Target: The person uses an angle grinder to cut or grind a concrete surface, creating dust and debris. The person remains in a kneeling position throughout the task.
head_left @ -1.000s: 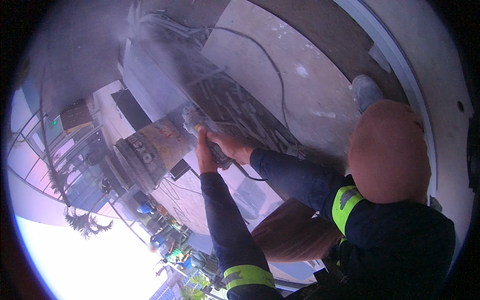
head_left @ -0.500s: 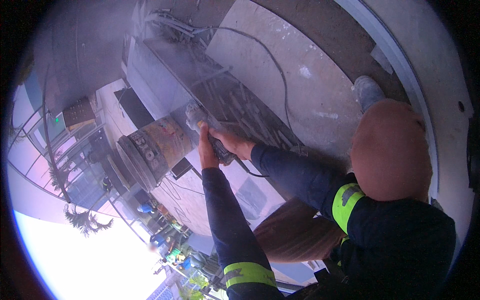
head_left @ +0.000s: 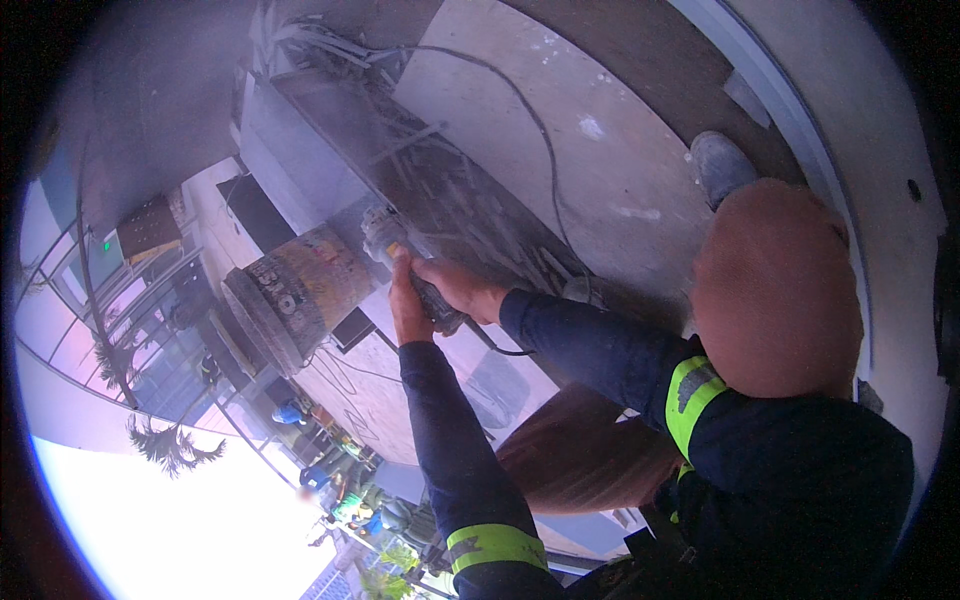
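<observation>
Both hands are closed round a dusty grey power tool [head_left: 381,230], seemingly a grinder, with a black cord trailing from its back. My left hand [head_left: 408,300] wraps one side; my right hand [head_left: 462,288] grips the other. The tool's head is at the near end of a long pale board [head_left: 295,155], beside a worn, paint-stained bucket [head_left: 315,285] lying on its side. Haze hangs over the board and the offcuts beside it, and hides where the head touches.
A large sheet [head_left: 540,130] with a cable across it lies beside scattered strips [head_left: 450,190]. My knee [head_left: 775,290] and dusty shoe [head_left: 720,165] are at the right. A railing [head_left: 235,405], palm fronds [head_left: 170,440] and several distant people [head_left: 350,505] are at the lower left.
The view shifts slightly, with the tool and surroundings a little further left in the picture than half a second ago. Both hands keep the same grip.
</observation>
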`<state>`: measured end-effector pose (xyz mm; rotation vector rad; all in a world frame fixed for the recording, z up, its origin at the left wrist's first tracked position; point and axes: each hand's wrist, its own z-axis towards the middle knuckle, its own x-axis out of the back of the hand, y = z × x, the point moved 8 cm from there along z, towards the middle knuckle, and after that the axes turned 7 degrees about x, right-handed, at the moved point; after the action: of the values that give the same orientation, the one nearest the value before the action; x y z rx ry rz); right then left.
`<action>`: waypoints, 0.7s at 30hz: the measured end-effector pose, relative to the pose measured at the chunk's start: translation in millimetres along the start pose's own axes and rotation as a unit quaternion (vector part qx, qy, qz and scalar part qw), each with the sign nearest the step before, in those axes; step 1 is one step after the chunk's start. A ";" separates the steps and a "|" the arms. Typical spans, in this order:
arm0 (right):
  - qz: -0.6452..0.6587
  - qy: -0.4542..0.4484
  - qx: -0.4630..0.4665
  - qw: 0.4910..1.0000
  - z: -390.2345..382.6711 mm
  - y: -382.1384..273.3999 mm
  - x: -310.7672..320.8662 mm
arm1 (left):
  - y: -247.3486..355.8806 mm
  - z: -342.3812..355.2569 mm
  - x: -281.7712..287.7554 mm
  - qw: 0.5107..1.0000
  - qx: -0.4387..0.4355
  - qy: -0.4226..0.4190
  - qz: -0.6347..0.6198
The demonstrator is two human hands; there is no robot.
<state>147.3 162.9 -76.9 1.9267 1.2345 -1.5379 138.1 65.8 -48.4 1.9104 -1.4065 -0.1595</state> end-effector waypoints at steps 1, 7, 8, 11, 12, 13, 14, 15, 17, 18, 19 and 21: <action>0.000 0.005 0.006 1.000 -2.0 -1.7 -1.9 | -1.6 1.5 4.5 1.000 -0.004 -0.004 0.001; -0.014 0.005 0.000 1.000 -21.6 -9.8 -2.7 | -2.7 -12.8 -1.2 1.000 -0.001 -0.004 0.007; -0.012 0.005 0.001 1.000 -23.0 -8.9 -3.2 | -1.6 -15.0 -2.4 1.000 -0.004 -0.003 0.005; -0.005 0.003 0.005 1.000 -21.4 -1.1 -1.8 | -5.2 -14.2 0.4 1.000 -0.008 0.001 -0.002; -0.003 0.001 0.007 1.000 -18.7 2.0 -0.8 | -7.4 -12.3 2.3 1.000 -0.008 0.003 -0.004; -0.001 -0.002 0.008 1.000 -18.0 1.0 -2.8 | -7.2 -12.3 3.1 1.000 -0.005 0.005 -0.005; 0.002 -0.002 0.009 1.000 -18.0 0.4 -3.5 | -7.0 -12.1 3.9 1.000 -0.002 0.007 -0.005; 0.005 -0.002 0.009 1.000 -18.0 0.0 -3.9 | -6.9 -11.5 4.8 1.000 0.001 0.009 -0.006; 0.006 0.000 0.009 1.000 -15.3 -2.0 -4.6 | -5.9 -6.5 8.8 1.000 0.007 0.012 -0.006; 0.004 0.002 0.006 1.000 -13.0 -2.7 -5.2 | -5.7 -4.1 11.1 1.000 0.010 0.014 -0.006; 0.002 0.004 0.005 1.000 -9.4 -3.3 -4.2 | -4.0 -1.7 10.3 1.000 0.012 0.015 -0.005; 0.007 -0.001 0.006 1.000 -2.9 -4.7 -4.0 | -1.0 2.6 9.0 1.000 0.016 0.016 -0.003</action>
<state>145.2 166.1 -71.2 1.9371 1.2100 -1.5440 141.0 56.9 -47.9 1.9357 -1.3896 -0.1094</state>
